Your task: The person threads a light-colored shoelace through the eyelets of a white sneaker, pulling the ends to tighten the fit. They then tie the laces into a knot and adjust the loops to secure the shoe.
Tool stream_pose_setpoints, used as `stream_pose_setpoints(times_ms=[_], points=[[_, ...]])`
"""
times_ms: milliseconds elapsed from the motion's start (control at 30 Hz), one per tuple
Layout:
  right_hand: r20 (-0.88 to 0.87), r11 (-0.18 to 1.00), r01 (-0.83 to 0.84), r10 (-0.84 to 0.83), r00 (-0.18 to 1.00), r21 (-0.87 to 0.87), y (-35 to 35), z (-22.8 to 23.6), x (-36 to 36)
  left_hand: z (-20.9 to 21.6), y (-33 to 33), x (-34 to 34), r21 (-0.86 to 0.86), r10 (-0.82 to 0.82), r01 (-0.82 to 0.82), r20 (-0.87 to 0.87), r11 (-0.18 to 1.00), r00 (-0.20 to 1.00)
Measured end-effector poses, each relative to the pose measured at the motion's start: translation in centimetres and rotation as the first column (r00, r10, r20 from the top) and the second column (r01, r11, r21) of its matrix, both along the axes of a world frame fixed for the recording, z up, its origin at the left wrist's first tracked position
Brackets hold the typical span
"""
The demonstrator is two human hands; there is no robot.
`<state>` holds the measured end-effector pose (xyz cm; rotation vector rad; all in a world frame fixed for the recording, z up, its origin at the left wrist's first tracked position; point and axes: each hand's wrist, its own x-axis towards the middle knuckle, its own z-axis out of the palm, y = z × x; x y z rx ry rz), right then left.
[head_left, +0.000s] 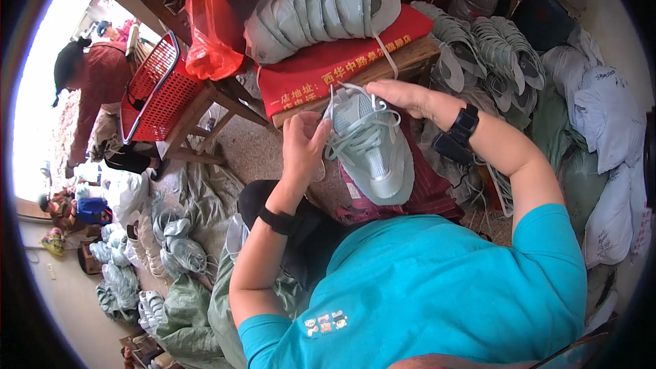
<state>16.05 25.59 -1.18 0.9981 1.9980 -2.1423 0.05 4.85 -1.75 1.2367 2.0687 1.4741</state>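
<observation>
A pale grey-green shoe upper (398, 176), toe toward me, lies over my lap with a light lace (374, 125) strung loosely across its front. At its left edge my left hand (301, 147) is closed, thumb and fingers pinching beside the lace holes. My right hand (408, 98) reaches to the upper's far end, its fingers together where a strand of lace runs to them; the exact grip of the fingertips is partly hidden. Beyond my hands, a row of nested shoe uppers (321, 14) rests on a red cloth (290, 82) over a wooden bench (424, 51).
More stacked uppers (502, 55) are at the right, beside full white sacks (608, 116). A red plastic basket (154, 82) stands on a wooden stool at the left, near a red bag (208, 27). Another person (99, 89) bends over farther left. Bundled uppers (181, 246) lie on the floor.
</observation>
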Motion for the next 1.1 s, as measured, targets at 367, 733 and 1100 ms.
stream_pose_setpoints(times_ms=[367, 733, 1100], points=[[-0.335, 0.593, -0.142, -0.23, 0.914, -0.793, -0.5, 3.6, 4.4, 2.5, -0.3, 2.8, 0.189, -0.45, 0.419, 0.17, 0.888, 0.877], [-0.698, 0.892, 0.098, -0.41, 0.587, -0.442, -2.1, 11.9, 12.2, 4.3, 4.6, 2.9, 0.262, -0.466, 0.413, 0.192, 0.872, 0.863], [-0.571, 0.847, 0.139, -0.457, 0.681, -0.513, 6.9, 9.3, 10.1, 3.4, 16.5, 4.5, 0.297, -0.404, 0.277, 0.74, 0.914, 0.538]])
